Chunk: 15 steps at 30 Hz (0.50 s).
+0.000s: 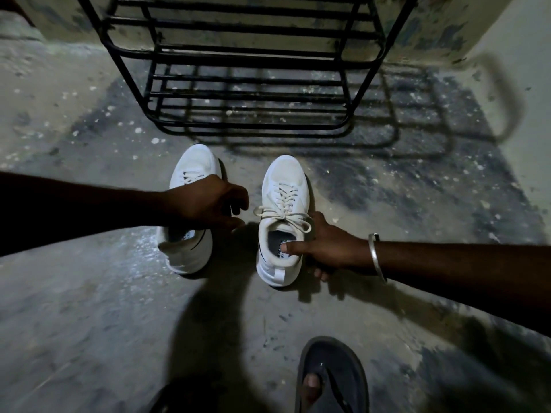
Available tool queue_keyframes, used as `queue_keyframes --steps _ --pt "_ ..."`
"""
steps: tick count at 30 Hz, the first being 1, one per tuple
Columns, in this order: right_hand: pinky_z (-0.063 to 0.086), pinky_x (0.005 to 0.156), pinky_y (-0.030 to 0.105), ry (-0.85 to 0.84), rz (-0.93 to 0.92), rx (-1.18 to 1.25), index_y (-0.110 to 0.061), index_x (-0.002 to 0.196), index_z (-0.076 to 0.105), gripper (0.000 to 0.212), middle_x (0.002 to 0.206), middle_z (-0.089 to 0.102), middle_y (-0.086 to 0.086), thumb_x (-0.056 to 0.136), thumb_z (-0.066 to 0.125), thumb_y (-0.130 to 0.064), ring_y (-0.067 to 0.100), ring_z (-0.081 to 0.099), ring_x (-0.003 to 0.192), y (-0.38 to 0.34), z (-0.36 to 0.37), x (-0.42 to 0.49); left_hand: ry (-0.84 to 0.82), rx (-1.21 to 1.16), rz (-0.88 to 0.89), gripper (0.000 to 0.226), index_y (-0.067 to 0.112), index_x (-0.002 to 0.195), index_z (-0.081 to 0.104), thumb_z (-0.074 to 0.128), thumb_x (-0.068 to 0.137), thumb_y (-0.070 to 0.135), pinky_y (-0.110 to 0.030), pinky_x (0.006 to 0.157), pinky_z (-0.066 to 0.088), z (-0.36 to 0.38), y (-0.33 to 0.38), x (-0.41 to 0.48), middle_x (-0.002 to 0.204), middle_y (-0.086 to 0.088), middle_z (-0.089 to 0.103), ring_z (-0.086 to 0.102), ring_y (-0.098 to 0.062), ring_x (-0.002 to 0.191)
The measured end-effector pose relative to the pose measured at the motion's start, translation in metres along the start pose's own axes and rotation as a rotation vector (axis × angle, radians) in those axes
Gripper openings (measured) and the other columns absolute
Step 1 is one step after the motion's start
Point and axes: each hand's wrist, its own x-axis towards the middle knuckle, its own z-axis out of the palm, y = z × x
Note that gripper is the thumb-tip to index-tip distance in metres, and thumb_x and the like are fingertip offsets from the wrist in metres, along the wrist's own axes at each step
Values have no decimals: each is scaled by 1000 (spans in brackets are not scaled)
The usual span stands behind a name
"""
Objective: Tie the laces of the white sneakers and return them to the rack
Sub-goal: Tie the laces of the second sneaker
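Two white sneakers stand side by side on the concrete floor, toes toward the rack. The right sneaker has its laces tied in a bow. My right hand grips its collar, thumb inside the opening and fingers along the outer side. The left sneaker is partly covered by my left hand, which curls over its tongue and lace area; its laces there are hidden, and I cannot tell whether the hand grips it. The black metal shoe rack stands just beyond the shoes, its shelves bare.
A stained wall rises behind the rack and at the right. My foot in a dark sandal is on the floor at the bottom. Speckled concrete floor spreads to the left and right of the shoes.
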Motion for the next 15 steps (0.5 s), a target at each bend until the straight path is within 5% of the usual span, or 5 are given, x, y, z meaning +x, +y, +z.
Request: queue_keyframes --steps 5,10,15 --pt "56 45 35 37 25 121 -11 138 26 54 91 68 19 93 57 -14 27 65 49 -9 11 5 -73 -45 -46 53 20 129 61 73 84 45 -21 84 53 10 17 1 112 2 75 72 -9 90" --pt "50 80 34 232 -80 -149 -14 142 37 52 128 64 15 93 55 -21 35 66 105 -11 15 8 -4 -74 -45 54 13 131 63 74 86 40 -14 81 47 11 32 -1 115 0 75 72 -11 100" --pt "44 80 31 272 -132 -159 -12 141 39 49 127 64 18 95 54 -21 38 63 111 -29 12 19 63 -107 -123 59 9 133 60 77 83 37 -27 92 54 6 20 -6 114 -3 76 72 -15 103"
